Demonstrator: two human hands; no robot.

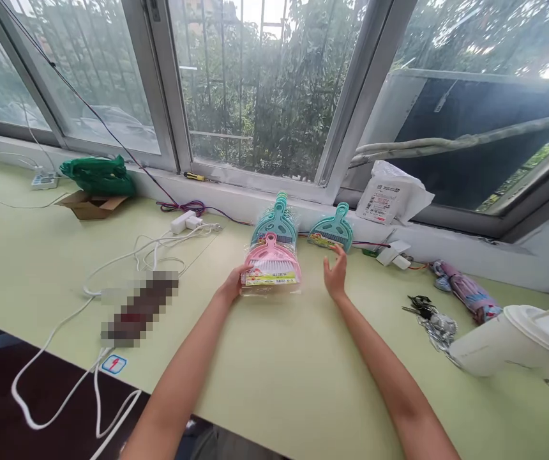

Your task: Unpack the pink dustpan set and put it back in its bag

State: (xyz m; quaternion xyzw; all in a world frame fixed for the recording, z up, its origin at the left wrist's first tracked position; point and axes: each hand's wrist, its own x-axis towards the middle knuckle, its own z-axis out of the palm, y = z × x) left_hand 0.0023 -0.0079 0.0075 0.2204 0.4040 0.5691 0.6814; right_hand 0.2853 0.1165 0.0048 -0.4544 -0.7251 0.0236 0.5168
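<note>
A pink dustpan-and-brush set (271, 265) in clear wrapping stands near the middle of the table, in front of a row of teal sets (275, 223). My left hand (233, 283) grips the pink set at its left edge, fingers closed on the wrapping. To the right, another teal set (334, 228) leans near the window sill. My right hand (336, 271) is just in front of that set, its fingers apart and nothing in them; whether a fingertip touches the wrapping is unclear.
White cables and a power adapter (186, 222) lie left, near a small open carton (91, 203) and green bag (98, 176). Rightward are a white package (383, 199), folded umbrella (466, 289), keys (421, 308) and large lidded cup (509, 338).
</note>
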